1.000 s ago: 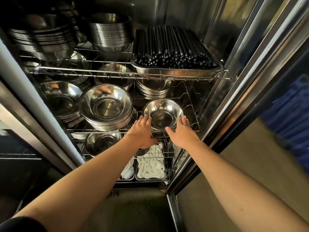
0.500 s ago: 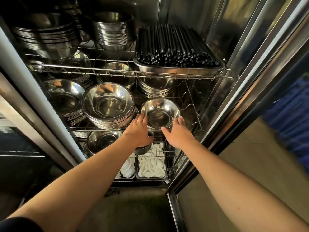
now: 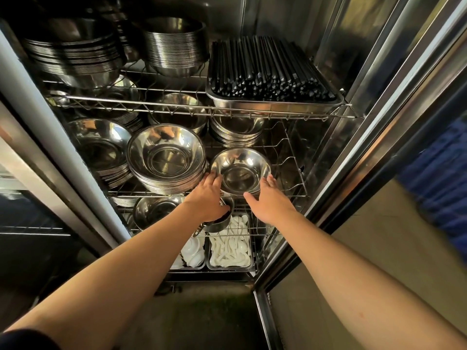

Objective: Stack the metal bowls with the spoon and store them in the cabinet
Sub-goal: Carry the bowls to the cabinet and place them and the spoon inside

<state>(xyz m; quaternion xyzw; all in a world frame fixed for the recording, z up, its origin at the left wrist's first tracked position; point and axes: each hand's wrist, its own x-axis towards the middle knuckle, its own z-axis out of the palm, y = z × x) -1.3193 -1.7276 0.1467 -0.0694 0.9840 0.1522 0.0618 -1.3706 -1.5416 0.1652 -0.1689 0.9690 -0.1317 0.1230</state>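
A small stack of shiny metal bowls [image 3: 240, 173] sits at the right front of the cabinet's middle wire shelf [image 3: 290, 157]. My left hand [image 3: 207, 198] lies against the stack's left rim, and my right hand [image 3: 270, 200] holds its right rim, with the thumb spread under the front edge. The fingers of both hands are laid flat on the metal. The top bowl looks empty, and I see no spoon in it.
A larger bowl stack [image 3: 166, 157] stands right beside it on the left, with another [image 3: 101, 147] further left. A tray of black chopsticks [image 3: 267, 69] is on the upper shelf. Trays of white spoons [image 3: 230, 246] and a small dark cup [image 3: 219, 222] are below. The steel door frame [image 3: 353, 173] is on the right.
Both hands have crept slightly forward along the sides of the bowl stack. The stack stays on the shelf, and the view has shifted a little.
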